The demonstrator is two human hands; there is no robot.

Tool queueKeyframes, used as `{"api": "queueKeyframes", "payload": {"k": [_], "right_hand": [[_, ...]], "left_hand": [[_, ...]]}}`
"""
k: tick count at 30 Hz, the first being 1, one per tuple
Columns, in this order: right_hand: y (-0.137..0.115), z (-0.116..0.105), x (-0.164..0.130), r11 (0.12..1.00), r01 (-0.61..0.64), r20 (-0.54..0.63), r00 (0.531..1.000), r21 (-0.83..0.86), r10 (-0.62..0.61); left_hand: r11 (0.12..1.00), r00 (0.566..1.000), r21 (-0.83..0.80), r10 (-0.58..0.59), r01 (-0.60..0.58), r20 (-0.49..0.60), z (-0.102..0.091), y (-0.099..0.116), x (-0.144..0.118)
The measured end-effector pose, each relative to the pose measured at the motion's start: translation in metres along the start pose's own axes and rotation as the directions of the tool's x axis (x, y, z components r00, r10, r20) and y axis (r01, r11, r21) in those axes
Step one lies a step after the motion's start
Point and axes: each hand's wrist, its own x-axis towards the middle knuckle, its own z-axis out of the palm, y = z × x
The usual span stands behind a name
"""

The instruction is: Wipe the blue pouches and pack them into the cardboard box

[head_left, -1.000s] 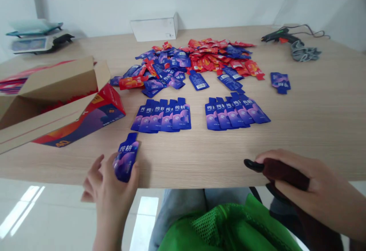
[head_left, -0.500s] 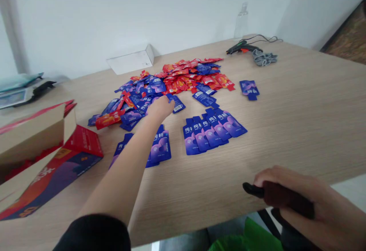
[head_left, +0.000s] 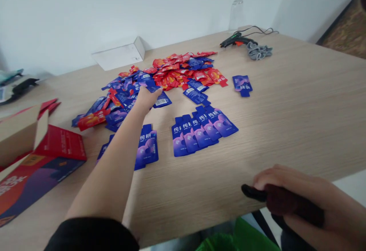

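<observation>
- Left hand (head_left: 144, 98): stretched across the worktop (head_left: 286, 110) to the near edge of the loose heap of sachets (head_left: 160, 77); fingers lie flat over the blue sachets there, and whether the grip has closed on one cannot be told from this view.
- Blue sachet (head_left: 162, 100) just beside the fingertips: lies flat, label side up, at the heap's near edge and apart from the sorted rows.
- Handling, as judged: small spouted foil pouches, light and soft-bodied, with a glossy film that is likely slippery; flat on the wood, they offer little edge to get under.
- Hold, as judged: the narrow neck at the top, or a sealed side seam, gives a firmer pinch than the yielding middle; sliding a pouch clear of its neighbours first should help.
- Sorted rows: one fan of blue sachets (head_left: 200, 131) near the middle, a second fan (head_left: 147, 148) partly under the forearm.
- Right hand (head_left: 288, 190): at the near worktop edge, grip pressed together around a dark maroon object (head_left: 283, 201) with a black tip.
- Surroundings: opened red-and-purple carton (head_left: 34, 167) at left, white box (head_left: 118, 55) by the wall, glue gun (head_left: 234, 39) at the far side.
</observation>
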Motion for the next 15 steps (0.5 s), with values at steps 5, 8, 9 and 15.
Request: {"api": "queueKeyframes", "payload": {"k": [5, 8, 9, 15], "right_hand": [[-0.003, -0.001, -0.015, 0.997, 0.057, -0.048, 0.997, -0.045, -0.059], [-0.009, 0.001, -0.025, 0.995, 0.080, -0.060, 0.995, -0.056, -0.083], [-0.012, 0.002, -0.028, 0.995, 0.084, -0.056, 0.995, -0.059, -0.087], [-0.031, 0.014, -0.028, 0.990, 0.119, 0.005, 0.993, -0.081, -0.119]], "left_hand": [[0.992, 0.993, 0.036, 0.117, -0.118, 0.031, -0.064, 0.001, -0.121], [0.998, 0.993, 0.030, 0.052, -0.055, 0.101, -0.077, -0.024, -0.204], [0.999, 0.994, 0.047, 0.002, -0.007, 0.111, -0.075, -0.035, -0.227], [0.966, 0.959, 0.202, -0.200, 0.159, 0.203, -0.031, -0.080, -0.286]]}}
